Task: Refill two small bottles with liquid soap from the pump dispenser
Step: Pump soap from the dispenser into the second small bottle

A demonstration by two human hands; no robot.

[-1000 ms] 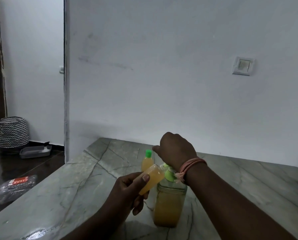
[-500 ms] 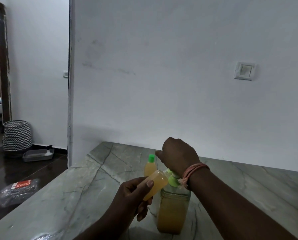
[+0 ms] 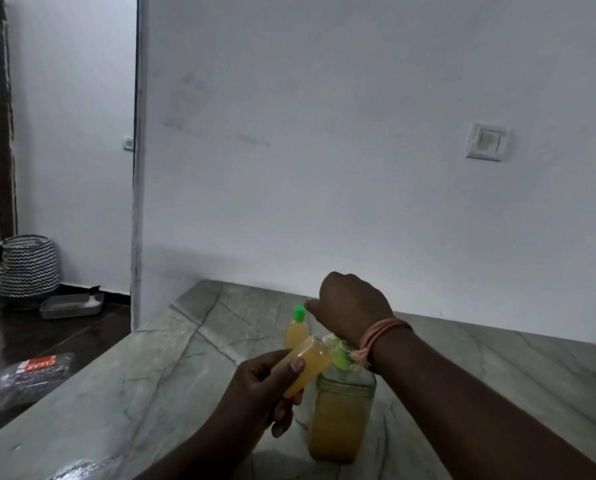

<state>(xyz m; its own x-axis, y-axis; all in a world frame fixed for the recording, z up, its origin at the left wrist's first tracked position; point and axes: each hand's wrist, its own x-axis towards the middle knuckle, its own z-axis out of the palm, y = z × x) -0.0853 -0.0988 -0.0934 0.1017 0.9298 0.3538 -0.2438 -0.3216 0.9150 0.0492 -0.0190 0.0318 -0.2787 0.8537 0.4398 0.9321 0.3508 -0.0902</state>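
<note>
The left hand (image 3: 262,386) grips an uncapped small bottle (image 3: 307,363), tilted with its mouth at the pump dispenser (image 3: 339,417) on the worktop (image 3: 172,368). The right hand (image 3: 350,306) rests curled over the pump's top; just behind the dispenser stands a capped bottle (image 3: 296,329).

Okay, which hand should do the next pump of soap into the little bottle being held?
Right. The right hand already sits over the pump dispenser head, while the left hand grips the tilted small bottle against the nozzle, so it looks occupied.

A clear pump dispenser (image 3: 339,420) of amber soap stands near. An uncapped small bottle (image 3: 307,363) tilts against its green spout. A green-capped bottle (image 3: 296,332) stands upright just beyond.
</note>
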